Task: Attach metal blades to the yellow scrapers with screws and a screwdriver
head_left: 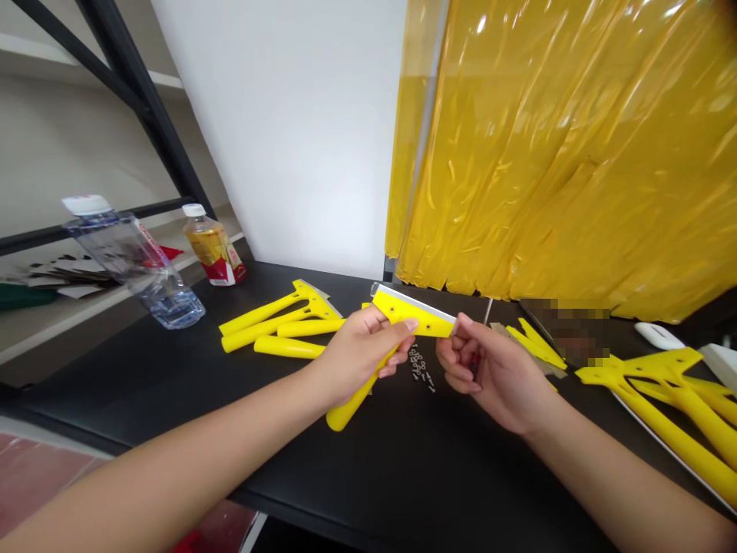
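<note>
A yellow scraper (418, 313) with a pale metal strip along its top edge is held above the black table. My left hand (360, 349) is closed round it where handle and head meet, thumb on the head. The handle slants down toward me. With thumb and forefinger, my right hand (495, 365) pinches the right end of the head and strip; its other fingers are curled. Small silvery screws (420, 365) lie in a loose group below the head. To the left lie assembled scrapers (311, 307) and further yellow handles (288, 347).
Several yellow handles (662, 384) are piled at the right, near a white rounded object (658, 336). Flat yellow pieces (535, 342) lie behind my right hand. A clear bottle (135, 261) and a smaller drink bottle (213, 250) stand left. Yellow plastic sheeting (564, 153) hangs behind.
</note>
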`<state>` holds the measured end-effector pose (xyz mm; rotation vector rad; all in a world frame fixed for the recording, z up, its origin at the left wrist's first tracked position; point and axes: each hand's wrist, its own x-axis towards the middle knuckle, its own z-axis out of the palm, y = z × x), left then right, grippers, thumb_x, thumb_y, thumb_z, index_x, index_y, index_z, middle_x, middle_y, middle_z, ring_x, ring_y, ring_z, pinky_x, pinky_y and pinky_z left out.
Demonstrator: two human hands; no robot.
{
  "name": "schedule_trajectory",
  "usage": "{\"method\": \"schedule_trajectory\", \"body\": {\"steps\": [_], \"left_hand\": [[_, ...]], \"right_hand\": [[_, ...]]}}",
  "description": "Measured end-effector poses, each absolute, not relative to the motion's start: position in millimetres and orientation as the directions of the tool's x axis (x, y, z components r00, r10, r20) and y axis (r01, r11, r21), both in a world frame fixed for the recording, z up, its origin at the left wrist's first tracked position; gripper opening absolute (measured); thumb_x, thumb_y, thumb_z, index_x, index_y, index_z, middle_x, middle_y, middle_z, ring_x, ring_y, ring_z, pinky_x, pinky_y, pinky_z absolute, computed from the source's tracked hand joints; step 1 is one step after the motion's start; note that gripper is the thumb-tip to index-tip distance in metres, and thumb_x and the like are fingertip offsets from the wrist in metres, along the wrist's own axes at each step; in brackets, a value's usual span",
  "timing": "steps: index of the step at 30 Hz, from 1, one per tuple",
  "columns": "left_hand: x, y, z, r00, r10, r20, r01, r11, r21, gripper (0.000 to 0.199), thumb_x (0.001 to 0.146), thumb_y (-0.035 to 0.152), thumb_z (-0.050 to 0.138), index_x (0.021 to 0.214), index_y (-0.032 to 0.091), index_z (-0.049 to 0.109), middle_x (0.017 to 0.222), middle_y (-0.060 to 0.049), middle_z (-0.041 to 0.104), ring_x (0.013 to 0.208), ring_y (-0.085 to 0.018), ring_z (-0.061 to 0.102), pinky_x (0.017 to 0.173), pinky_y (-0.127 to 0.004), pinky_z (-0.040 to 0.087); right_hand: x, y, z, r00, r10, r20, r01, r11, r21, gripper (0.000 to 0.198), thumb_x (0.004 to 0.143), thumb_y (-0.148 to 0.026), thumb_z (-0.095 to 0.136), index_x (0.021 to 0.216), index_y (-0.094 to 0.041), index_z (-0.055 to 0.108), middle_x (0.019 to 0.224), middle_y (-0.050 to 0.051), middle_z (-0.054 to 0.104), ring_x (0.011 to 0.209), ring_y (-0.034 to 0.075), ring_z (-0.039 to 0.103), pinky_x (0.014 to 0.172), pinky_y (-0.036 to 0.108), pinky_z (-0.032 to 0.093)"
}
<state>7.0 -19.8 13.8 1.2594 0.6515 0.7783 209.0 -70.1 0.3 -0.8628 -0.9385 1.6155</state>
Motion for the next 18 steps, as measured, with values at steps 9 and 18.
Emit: {"method": "schedule_trajectory", "body": {"steps": [9, 18], "left_hand": [[6, -20, 18, 0.621, 0.784, -0.031, -0.169, 0.172, 0.971, 0.032, 0.091, 0.038, 0.073, 0.075, 0.015, 0.059, 0.068, 0.001, 0.055, 0.053, -0.006, 0.045, 0.047, -0.020, 0.031], [1, -8, 20, 0.594, 0.801, -0.075, -0.230, 0.258, 0.938, 0.034, 0.090, 0.035, 0.074, 0.069, 0.016, 0.054, 0.064, 0.003, 0.049, 0.051, -0.006, 0.043, 0.047, -0.021, 0.031]], "right_hand": [[211, -74, 4, -0.229, 0.972, -0.055, -0.393, -0.144, -0.908, 0.040, 0.098, -0.053, 0.059, 0.076, -0.020, 0.063, 0.070, 0.001, 0.056, 0.051, 0.010, 0.029, 0.048, 0.027, 0.015], [232, -52, -15, -0.100, 0.976, 0.194, 0.415, 0.218, -0.883, 0.034, 0.102, -0.051, 0.038, 0.121, -0.027, 0.055, 0.082, 0.000, 0.055, 0.063, 0.017, 0.051, 0.056, 0.030, 0.047]]}}
